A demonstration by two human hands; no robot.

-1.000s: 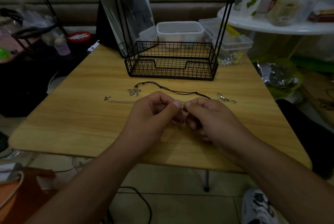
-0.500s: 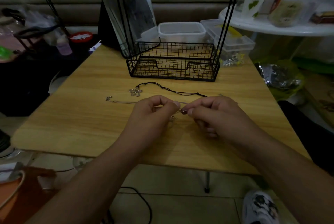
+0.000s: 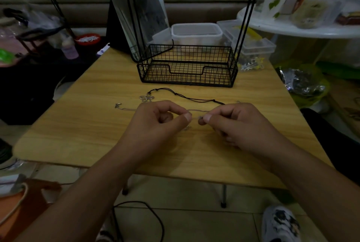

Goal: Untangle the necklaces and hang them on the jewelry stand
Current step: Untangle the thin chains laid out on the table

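both hands work low over the near middle of the wooden table (image 3: 78, 124). left hand (image 3: 155, 122) has its fingers curled, thumb and forefinger pinched together on a thin silver chain necklace (image 3: 126, 108), and the right hand (image 3: 239, 124) pinches the same chain just to the right, with a short taut run of chain between the two pinches. the chain trails off to the left across the table, ending in a small clasp (image 3: 117, 105). something small hangs under the left thumb, too blurred to tell what. just beyond the hands lies a black cord necklace (image 3: 194, 99), stretched left to right, with a silver flower pendant (image 3: 146, 98) at its left end. farther back, at the far middle of the table, stands the black wire jewelry stand (image 3: 187, 66), its basket base on the table and its thin uprights rising out of the top of the view. clear plastic boxes (image 3: 196, 32) sit behind it.
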